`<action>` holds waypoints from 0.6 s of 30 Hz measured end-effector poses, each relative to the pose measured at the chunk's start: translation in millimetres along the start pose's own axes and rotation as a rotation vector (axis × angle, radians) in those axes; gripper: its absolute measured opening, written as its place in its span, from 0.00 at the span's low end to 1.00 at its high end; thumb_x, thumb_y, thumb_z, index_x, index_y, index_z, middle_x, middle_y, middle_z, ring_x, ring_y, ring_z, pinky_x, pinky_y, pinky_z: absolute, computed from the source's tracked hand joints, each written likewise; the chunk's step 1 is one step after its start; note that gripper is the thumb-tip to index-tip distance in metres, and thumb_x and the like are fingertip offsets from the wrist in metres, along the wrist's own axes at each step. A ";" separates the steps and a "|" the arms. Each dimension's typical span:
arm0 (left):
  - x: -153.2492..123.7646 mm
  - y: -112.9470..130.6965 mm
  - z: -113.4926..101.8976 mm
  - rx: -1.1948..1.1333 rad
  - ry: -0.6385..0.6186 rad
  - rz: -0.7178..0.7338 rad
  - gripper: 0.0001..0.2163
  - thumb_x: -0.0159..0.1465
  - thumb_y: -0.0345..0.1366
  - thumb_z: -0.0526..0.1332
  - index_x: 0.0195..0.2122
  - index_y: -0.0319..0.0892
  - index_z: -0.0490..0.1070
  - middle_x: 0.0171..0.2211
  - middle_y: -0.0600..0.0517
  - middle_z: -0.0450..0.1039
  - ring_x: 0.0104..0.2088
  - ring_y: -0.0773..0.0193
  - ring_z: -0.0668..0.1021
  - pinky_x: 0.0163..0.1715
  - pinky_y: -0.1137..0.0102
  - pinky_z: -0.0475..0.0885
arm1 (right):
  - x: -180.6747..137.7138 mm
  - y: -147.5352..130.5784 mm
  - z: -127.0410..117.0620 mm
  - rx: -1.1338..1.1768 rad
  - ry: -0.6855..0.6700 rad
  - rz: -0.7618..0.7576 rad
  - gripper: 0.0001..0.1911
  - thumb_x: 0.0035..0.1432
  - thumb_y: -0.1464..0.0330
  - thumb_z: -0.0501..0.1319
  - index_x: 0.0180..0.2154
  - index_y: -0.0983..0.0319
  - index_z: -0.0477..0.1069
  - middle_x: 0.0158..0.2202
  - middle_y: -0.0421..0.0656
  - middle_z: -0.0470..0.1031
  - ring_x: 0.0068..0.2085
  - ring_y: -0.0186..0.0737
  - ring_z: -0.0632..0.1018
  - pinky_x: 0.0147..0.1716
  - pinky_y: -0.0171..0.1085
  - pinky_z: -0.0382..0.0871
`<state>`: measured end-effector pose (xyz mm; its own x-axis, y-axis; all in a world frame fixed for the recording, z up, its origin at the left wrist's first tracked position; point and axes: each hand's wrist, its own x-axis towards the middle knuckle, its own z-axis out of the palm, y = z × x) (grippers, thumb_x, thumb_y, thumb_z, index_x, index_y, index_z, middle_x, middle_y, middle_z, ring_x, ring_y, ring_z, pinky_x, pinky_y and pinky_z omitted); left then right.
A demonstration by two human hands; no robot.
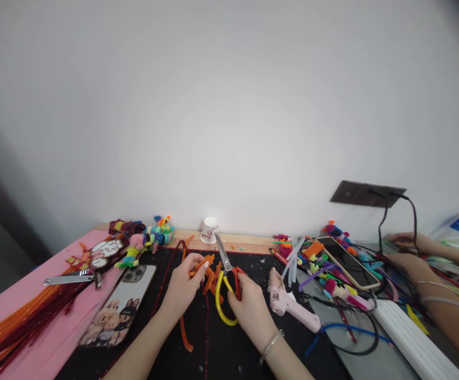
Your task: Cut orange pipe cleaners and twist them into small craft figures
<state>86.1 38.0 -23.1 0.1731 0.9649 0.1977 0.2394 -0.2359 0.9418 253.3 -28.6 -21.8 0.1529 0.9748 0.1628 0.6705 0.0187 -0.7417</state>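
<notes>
My left hand (185,282) is closed, its thumb and fingers pinching a bunch of short orange pipe cleaner pieces (209,260). More orange pieces (212,284) lie on the black mat just beside its fingertips. My right hand (251,306) grips scissors (225,258) by their red and yellow handles. The blades point up and away, toward the paper cup, and look closed or nearly so. A longer orange pipe cleaner (184,332) and dark red tinsel stems (207,338) lie on the mat around my left forearm.
A paper cup (209,230) stands against the wall. To the left are a phone (119,306), more scissors (69,278) and bundled orange stems (16,322). A pink glue gun (293,306), another phone (348,261) and cables lie right. Another person's arms (435,279) reach in at far right.
</notes>
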 end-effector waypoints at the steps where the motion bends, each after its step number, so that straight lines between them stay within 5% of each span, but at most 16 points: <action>1: -0.1 -0.2 0.4 -0.006 -0.002 0.000 0.10 0.62 0.46 0.57 0.33 0.44 0.66 0.21 0.59 0.67 0.18 0.68 0.68 0.23 0.73 0.64 | 0.4 2.5 1.1 0.000 0.007 -0.004 0.13 0.51 0.77 0.57 0.40 0.63 0.71 0.39 0.50 0.76 0.43 0.51 0.77 0.44 0.43 0.69; 6: -1.1 -1.5 1.8 -0.030 -0.016 -0.003 0.09 0.62 0.44 0.58 0.32 0.45 0.63 0.18 0.60 0.66 0.17 0.69 0.67 0.21 0.74 0.62 | 2.5 15.5 6.5 0.057 0.110 -0.045 0.21 0.48 0.80 0.58 0.45 0.63 0.72 0.42 0.51 0.76 0.45 0.51 0.77 0.47 0.47 0.69; 10: -1.6 0.7 3.2 -0.061 -0.100 -0.028 0.10 0.63 0.44 0.58 0.32 0.45 0.61 0.18 0.60 0.67 0.16 0.69 0.67 0.20 0.75 0.62 | 3.5 11.5 4.6 0.129 0.200 -0.101 0.16 0.53 0.76 0.57 0.45 0.63 0.72 0.43 0.50 0.76 0.46 0.50 0.76 0.46 0.46 0.71; 14: -4.6 4.8 5.4 -0.144 -0.323 -0.035 0.10 0.65 0.44 0.56 0.32 0.43 0.61 0.20 0.58 0.69 0.18 0.70 0.67 0.21 0.75 0.62 | 1.6 -2.8 1.2 0.355 0.060 -0.097 0.15 0.57 0.72 0.56 0.47 0.61 0.70 0.38 0.45 0.77 0.37 0.43 0.79 0.36 0.39 0.74; 18: -8.9 3.3 7.8 -0.167 -0.503 -0.030 0.09 0.65 0.41 0.55 0.31 0.43 0.62 0.21 0.58 0.68 0.19 0.70 0.67 0.20 0.76 0.62 | -1.1 -7.1 2.7 0.368 -0.070 -0.111 0.07 0.59 0.71 0.55 0.33 0.61 0.72 0.27 0.41 0.76 0.29 0.40 0.77 0.30 0.36 0.70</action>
<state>92.8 27.7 -24.0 0.6155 0.7863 0.0541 0.1028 -0.1482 0.9836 246.4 -29.1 -18.5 0.0356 0.9748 0.2202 0.3729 0.1915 -0.9079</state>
